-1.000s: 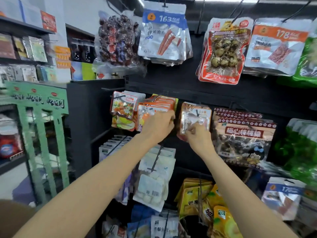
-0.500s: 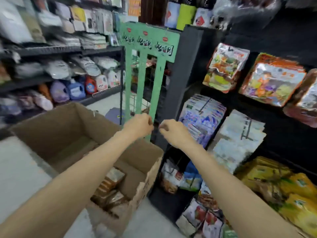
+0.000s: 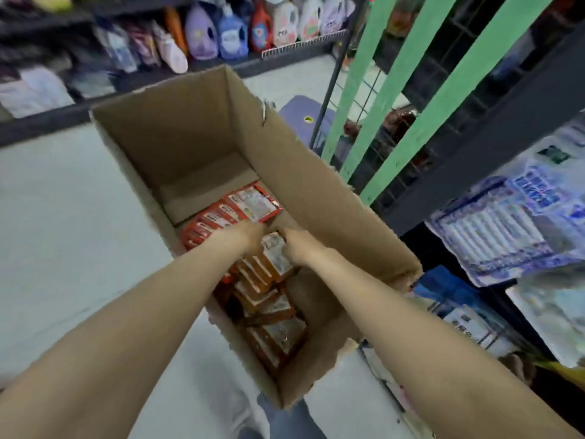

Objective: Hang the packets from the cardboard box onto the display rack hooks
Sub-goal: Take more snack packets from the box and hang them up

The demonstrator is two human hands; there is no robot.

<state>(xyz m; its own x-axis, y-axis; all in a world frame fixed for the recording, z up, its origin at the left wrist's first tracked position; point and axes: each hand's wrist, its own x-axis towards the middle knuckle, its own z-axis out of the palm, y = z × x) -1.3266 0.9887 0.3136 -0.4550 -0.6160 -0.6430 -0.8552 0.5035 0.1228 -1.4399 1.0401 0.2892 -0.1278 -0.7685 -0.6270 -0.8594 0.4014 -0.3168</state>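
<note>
**Reaching back into the box for the next packets**

Item: change. A second earlier both hands were up at the rack, working a packet onto a hook; half a second earlier they hung over the box with nothing in them. At this moment both had dropped inside the cardboard box. Judgement: one hanging was finished and a fresh pick-up was starting, so the task stood mid-cycle with plenty of stock left.

Item: hands. The left hand lay on the row of red packets, knuckles up, fingers hidden below; whether it gripped anything could not be told. The right hand sat just beside it, fingers curled round the top edge of an orange packet. The two hands were near each other, not touching.

Item: packets. Flat, glossy pouches, red and orange with pale printed panels, standing on edge in two overlapping rows along the right half of the box floor. The far left part of the floor showed bare cardboard. Print was too blurred to read.

Item: box. Open-topped, brown, rim torn in places, standing on the pale floor beside the dark display rack, where blue-and-white packs already hung.
</note>
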